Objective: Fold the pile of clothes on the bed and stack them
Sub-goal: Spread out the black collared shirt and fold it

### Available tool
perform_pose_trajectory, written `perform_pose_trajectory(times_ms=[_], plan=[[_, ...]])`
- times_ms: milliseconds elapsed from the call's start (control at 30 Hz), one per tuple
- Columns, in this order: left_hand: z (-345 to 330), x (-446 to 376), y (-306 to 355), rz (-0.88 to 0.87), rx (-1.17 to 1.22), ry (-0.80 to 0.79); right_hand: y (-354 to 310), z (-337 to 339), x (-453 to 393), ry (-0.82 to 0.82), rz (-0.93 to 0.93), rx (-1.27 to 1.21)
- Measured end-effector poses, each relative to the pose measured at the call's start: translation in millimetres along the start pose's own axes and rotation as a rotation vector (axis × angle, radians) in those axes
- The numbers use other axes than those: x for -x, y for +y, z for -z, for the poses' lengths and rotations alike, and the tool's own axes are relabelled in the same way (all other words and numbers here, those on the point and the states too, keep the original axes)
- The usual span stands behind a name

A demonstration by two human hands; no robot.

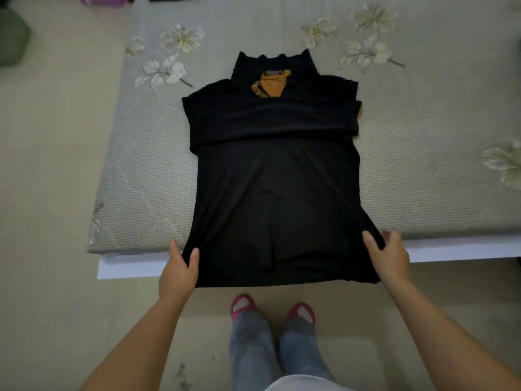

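Head view: both hands' fingers (194,256) pinch soft black top's (276,179) hem corners.

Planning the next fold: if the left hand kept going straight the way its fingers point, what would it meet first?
Probably only the bed cover beside the black top, whose hem corner the left hand pinches; depth is unclear.

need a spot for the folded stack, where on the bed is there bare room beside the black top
Bare mattress lies left of the black top, from the printed flowers down to the near edge, and a wider stretch lies right of it. The middle is taken by the top. At the near edge the left hand and right hand pinch its hem corners.
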State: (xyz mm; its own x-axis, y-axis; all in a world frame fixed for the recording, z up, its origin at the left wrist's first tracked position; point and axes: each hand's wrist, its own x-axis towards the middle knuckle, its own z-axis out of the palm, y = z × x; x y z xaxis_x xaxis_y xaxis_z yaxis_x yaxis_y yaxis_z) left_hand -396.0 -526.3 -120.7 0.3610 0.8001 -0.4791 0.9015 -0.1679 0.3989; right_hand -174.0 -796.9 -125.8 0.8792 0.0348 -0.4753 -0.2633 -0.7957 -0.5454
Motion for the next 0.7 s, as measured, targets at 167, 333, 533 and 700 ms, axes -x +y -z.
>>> perform_pose_trajectory(times_ms=[167, 333, 533, 700], plan=[[0, 6, -12, -0.049, -0.075, -0.049, 5, 12, 0, -0.152, 0.075, 0.36], [-2, 9, -14, 0.006, -0.006, -0.064, 12, 14, 7, -0.194, 0.133, 0.416], [4, 10, -3, 0.03, 0.137, -0.051, -1, 17, 26, -0.057, 0.233, 0.002], [12, 17, -1, -0.068, 0.101, -0.076, -12, 20, 25, -0.067, 0.225, 0.041]])
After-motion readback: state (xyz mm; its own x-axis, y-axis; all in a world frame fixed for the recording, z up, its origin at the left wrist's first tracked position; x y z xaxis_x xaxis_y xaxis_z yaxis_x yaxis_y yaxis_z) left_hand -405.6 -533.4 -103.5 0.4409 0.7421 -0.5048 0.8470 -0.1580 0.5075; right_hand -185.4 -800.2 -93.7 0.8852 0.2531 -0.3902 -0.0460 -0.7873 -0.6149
